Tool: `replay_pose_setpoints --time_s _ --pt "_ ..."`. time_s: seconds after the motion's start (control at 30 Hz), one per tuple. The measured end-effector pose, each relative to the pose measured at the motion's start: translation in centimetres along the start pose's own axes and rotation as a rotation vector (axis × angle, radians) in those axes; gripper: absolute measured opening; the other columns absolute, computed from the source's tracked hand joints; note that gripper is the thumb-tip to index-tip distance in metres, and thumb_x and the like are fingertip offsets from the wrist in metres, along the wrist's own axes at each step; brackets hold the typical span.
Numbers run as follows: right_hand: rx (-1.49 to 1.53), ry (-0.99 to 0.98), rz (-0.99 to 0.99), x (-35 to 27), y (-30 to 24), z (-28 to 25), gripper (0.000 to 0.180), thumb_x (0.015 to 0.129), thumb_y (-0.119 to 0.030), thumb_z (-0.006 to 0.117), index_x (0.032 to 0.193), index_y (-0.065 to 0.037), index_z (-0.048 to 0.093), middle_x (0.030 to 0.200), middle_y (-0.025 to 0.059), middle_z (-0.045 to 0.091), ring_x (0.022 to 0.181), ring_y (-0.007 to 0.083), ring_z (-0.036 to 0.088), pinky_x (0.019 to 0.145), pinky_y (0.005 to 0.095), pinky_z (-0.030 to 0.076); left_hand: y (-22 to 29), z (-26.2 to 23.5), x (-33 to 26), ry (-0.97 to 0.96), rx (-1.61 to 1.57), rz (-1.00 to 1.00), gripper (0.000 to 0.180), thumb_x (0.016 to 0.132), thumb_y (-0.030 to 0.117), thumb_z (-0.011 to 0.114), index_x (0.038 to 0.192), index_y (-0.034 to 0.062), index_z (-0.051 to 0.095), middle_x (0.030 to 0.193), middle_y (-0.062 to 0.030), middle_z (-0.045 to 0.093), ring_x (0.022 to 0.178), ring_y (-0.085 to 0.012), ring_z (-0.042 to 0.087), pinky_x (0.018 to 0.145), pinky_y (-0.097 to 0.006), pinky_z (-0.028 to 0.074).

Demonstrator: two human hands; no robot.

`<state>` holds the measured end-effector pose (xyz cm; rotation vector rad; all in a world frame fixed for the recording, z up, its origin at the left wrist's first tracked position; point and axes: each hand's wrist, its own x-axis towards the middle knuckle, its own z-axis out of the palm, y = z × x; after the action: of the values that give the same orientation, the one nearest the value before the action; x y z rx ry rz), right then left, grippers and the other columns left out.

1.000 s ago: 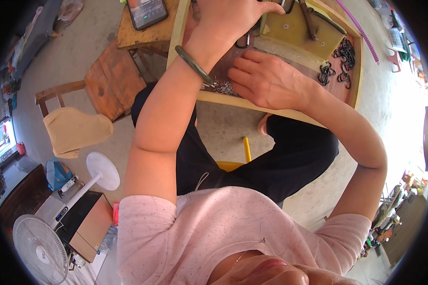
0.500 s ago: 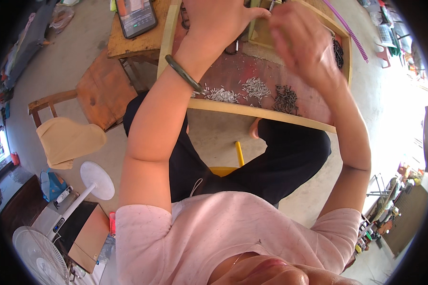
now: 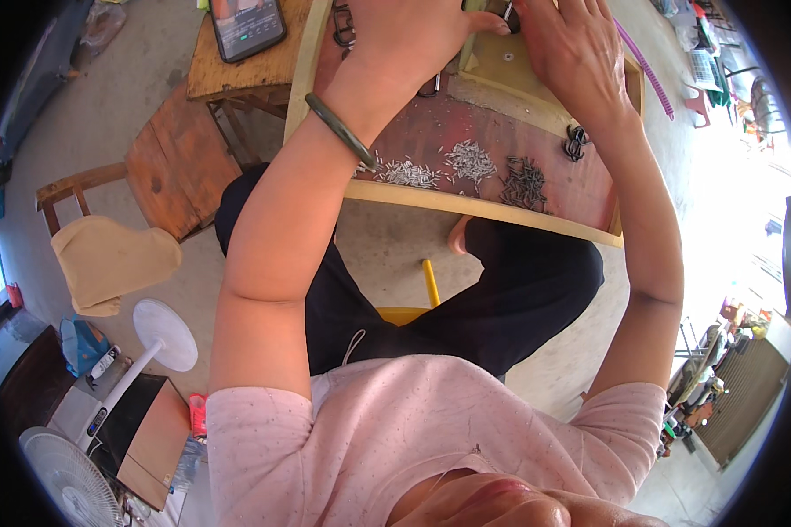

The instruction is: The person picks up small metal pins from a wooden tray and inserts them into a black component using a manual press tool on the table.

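My left hand (image 3: pixel 413 39), with a green bangle (image 3: pixel 339 131) at the wrist, reaches to the far side of a shallow wooden tray (image 3: pixel 466 205). Its thumb points right against a small dark and shiny metal piece (image 3: pixel 511 15); the other fingers lie beyond the upper edge. My right hand (image 3: pixel 576 48) is close on the right, its fingers pointing away and their tips cut off, so its hold cannot be made out. Below the hands lie two heaps of small silver pins (image 3: pixel 471 162) and a heap of dark pins (image 3: pixel 525 183). Black metal clips (image 3: pixel 576 143) lie near my right wrist.
A yellowish box (image 3: pixel 504 68) stands inside the tray, partly behind my hands. More black clips (image 3: pixel 344 28) lie at the tray's left. A phone (image 3: pixel 248 26) rests on a wooden table (image 3: pixel 237 77). Left are a wooden chair (image 3: pixel 180 162) and a fan (image 3: pixel 70 479); a purple coil (image 3: pixel 643 70) hangs at right.
My right hand was blurred and curled nearer; now its fingers reach farther away, uncovering the black clips by its wrist. My left hand has shifted only slightly.
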<state>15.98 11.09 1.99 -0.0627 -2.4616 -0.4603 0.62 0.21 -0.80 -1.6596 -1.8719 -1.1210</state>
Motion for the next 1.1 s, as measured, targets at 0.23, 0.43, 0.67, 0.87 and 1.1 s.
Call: replay_pose_setpoints --time_s 0.23,0.43,0.67,0.87,1.1 --pt "-0.022 -0.01 -0.001 0.5 -0.5 -0.7 0.02 0.076 -0.01 0.071 0.09 -0.006 0.057 0.107 0.0131 0.058 0.104 0.0356 0.061 0.091 0.0476 0.05 0.1 -0.2 0.2 -0.025 0.015 -0.012 0.057 0.062 0.036 0.093 0.101 0.0069 0.064 0.098 -0.0085 0.063 0.108 -0.0273 0.057 0.104 -0.045 0.035" --pt "-0.004 -0.128 0.016 1.2 -0.6 -1.6 0.023 0.077 -0.015 0.073 0.094 -0.006 0.061 0.106 0.0122 0.059 0.107 0.0339 0.061 0.091 0.0465 0.049 0.1 -0.3 0.1 -0.016 0.008 0.005 0.057 0.062 0.036 0.093 0.102 0.0064 0.064 0.1 -0.0084 0.062 0.108 -0.0273 0.056 0.104 -0.045 0.034" --pt "0.107 -0.1 0.012 0.6 0.4 -1.7 0.021 0.077 -0.01 0.074 0.092 -0.008 0.061 0.106 0.0116 0.061 0.104 0.0331 0.064 0.088 0.0464 0.052 0.1 -0.3 0.1 -0.021 0.0 -0.005 0.057 0.064 0.034 0.093 0.103 0.0054 0.063 0.099 -0.0101 0.062 0.11 -0.0286 0.056 0.105 -0.046 0.034" --pt "0.092 -0.036 -0.007 0.9 -0.2 -1.6 0.017 0.076 -0.008 0.074 0.086 -0.005 0.06 0.107 0.0116 0.062 0.105 0.0339 0.066 0.091 0.048 0.053 0.2 -0.3 0.0 -0.021 0.003 -0.016 0.057 0.063 0.033 0.093 0.103 0.0062 0.062 0.101 -0.011 0.062 0.11 -0.0292 0.056 0.105 -0.047 0.035" --pt "0.09 -0.023 0.048 0.6 -0.2 -1.3 0.013 0.078 -0.008 0.072 0.084 -0.006 0.06 0.107 0.0117 0.062 0.106 0.0352 0.065 0.091 0.0478 0.053 0.2 -0.4 0.0 -0.024 -0.003 -0.014 0.056 0.064 0.033 0.093 0.102 0.0063 0.062 0.101 -0.0112 0.061 0.109 -0.0295 0.056 0.105 -0.047 0.035"
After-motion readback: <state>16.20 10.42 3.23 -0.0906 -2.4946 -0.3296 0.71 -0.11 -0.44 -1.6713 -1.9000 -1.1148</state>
